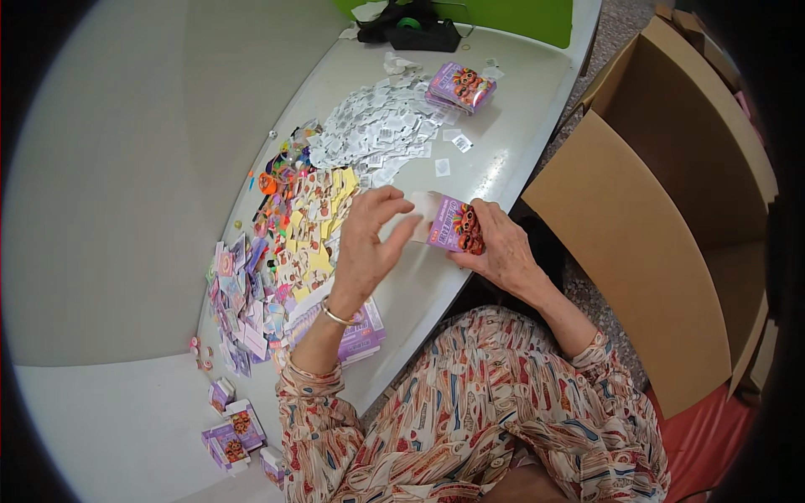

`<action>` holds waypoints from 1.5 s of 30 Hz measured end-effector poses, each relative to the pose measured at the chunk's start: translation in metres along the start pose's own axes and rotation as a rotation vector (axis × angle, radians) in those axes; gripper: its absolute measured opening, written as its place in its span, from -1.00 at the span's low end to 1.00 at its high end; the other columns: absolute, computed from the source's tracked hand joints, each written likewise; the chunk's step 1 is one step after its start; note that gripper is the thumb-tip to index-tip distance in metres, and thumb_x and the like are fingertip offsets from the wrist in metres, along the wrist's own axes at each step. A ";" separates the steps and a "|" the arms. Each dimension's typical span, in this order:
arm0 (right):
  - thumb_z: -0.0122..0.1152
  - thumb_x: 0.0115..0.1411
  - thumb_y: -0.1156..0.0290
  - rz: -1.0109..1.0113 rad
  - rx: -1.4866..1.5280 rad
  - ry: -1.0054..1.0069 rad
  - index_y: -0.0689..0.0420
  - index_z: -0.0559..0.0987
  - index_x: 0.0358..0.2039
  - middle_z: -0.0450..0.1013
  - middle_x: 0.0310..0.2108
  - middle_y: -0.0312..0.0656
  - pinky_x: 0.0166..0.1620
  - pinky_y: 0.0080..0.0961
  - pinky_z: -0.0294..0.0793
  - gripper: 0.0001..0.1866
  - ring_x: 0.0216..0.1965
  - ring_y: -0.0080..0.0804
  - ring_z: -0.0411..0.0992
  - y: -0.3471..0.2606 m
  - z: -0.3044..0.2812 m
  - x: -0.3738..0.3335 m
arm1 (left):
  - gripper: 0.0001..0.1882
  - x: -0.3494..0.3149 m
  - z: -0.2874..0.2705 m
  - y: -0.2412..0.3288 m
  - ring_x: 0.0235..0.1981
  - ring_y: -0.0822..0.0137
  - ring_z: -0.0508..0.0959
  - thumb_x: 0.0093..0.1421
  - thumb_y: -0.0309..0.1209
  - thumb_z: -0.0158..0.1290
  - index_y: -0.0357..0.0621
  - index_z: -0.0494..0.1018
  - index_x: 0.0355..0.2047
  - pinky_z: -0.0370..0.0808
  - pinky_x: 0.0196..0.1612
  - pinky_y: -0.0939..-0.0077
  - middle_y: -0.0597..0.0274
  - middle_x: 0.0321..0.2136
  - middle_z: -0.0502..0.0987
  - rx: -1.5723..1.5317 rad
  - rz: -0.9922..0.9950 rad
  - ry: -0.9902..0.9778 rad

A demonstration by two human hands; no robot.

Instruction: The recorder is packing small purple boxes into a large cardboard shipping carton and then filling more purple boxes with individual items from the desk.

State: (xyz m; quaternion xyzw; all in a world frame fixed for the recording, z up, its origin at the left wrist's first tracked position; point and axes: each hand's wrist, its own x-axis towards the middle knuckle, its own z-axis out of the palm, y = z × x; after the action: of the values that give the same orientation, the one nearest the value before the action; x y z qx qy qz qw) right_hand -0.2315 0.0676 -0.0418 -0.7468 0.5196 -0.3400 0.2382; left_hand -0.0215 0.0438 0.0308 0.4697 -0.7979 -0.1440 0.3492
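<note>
My right hand [505, 251] grips a small purple cardboard box [455, 225] with a cartoon picture, fingers along its right side. The box's white end flap stands open toward the left. Close to that flap is my left hand [369, 243], its thumb and fingers apart and nothing visible between them. A metal bangle circles the left wrist. Beyond my left hand lie yellow-backed picture cards [314, 214] in a loose heap. Flat purple box blanks [365, 331] lie partly hidden under my left forearm.
A heap of small white printed packets [377, 121] covers the far table. A stack of purple boxes [461, 86] stands past it. Small coloured trinkets [268, 184] and shiny cards [239, 293] lie at left. A tape dispenser [423, 35] sits at the back; a large open carton [646, 260] stands right.
</note>
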 end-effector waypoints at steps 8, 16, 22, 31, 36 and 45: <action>0.47 -0.18 0.17 0.054 0.043 0.100 0.29 0.29 0.03 0.38 -0.28 0.02 -0.23 -0.25 0.46 -0.18 -0.27 -0.04 0.44 0.009 -0.007 -0.023 | -0.79 0.067 0.058 -0.066 -0.32 0.29 0.54 0.10 -0.39 0.16 -0.29 0.54 -0.31 0.43 -0.21 0.53 0.12 -0.38 0.56 -0.171 -0.309 -0.261; 0.49 -0.19 0.18 0.065 0.065 0.178 0.27 0.36 -0.01 0.38 -0.32 -0.06 -0.35 -0.39 0.44 -0.23 -0.40 -0.22 0.42 0.017 -0.011 -0.033 | -0.80 0.062 0.112 -0.088 -0.38 0.12 0.49 -0.01 -0.37 0.19 -0.19 0.53 -0.38 0.41 -0.26 0.24 0.13 -0.53 0.46 0.220 -0.023 -0.059; 0.50 -0.19 0.19 0.096 0.094 0.174 0.27 0.36 -0.01 0.38 -0.34 -0.08 -0.35 -0.40 0.44 -0.23 -0.43 -0.27 0.41 0.018 -0.013 -0.040 | -0.91 0.091 0.123 -0.079 -0.27 0.06 0.47 0.04 -0.44 0.09 -0.20 0.49 -0.47 0.42 -0.26 0.24 0.11 -0.45 0.48 0.083 0.057 -0.062; 0.49 -0.17 0.09 0.176 0.149 0.167 0.32 0.32 -0.01 0.39 -0.31 0.02 -0.27 -0.28 0.48 -0.18 -0.32 -0.13 0.46 0.019 -0.024 -0.046 | -0.84 0.102 0.146 -0.076 -0.26 -0.03 0.46 0.07 -0.61 -0.10 -0.26 0.39 -0.31 0.45 -0.22 0.14 -0.01 -0.39 0.48 0.281 0.292 -0.055; 0.49 -0.18 0.06 0.118 0.025 0.199 0.31 0.33 -0.03 0.39 -0.32 0.01 -0.29 -0.27 0.48 -0.18 -0.33 -0.10 0.46 0.011 -0.019 -0.037 | -0.87 0.096 0.093 -0.071 -0.36 0.27 0.54 0.13 -0.57 0.00 -0.25 0.40 -0.27 0.48 -0.23 0.50 0.08 -0.41 0.51 -0.113 -0.176 -0.122; 0.45 -0.18 0.09 0.003 -0.206 0.051 0.23 0.36 -0.14 0.41 -0.37 -0.04 -0.33 -0.24 0.45 -0.31 -0.37 -0.08 0.45 -0.026 -0.003 0.002 | -0.81 0.000 0.021 -0.003 -0.31 0.12 0.53 0.11 -0.58 0.04 -0.24 0.40 -0.23 0.48 -0.27 0.35 0.07 -0.36 0.50 0.035 0.144 0.000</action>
State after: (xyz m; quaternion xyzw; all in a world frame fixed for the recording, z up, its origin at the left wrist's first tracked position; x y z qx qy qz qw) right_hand -0.2172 0.0750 -0.0212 -0.7576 0.5587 -0.3034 0.1475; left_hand -0.0337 0.0406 0.0142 0.4171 -0.8319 -0.1047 0.3507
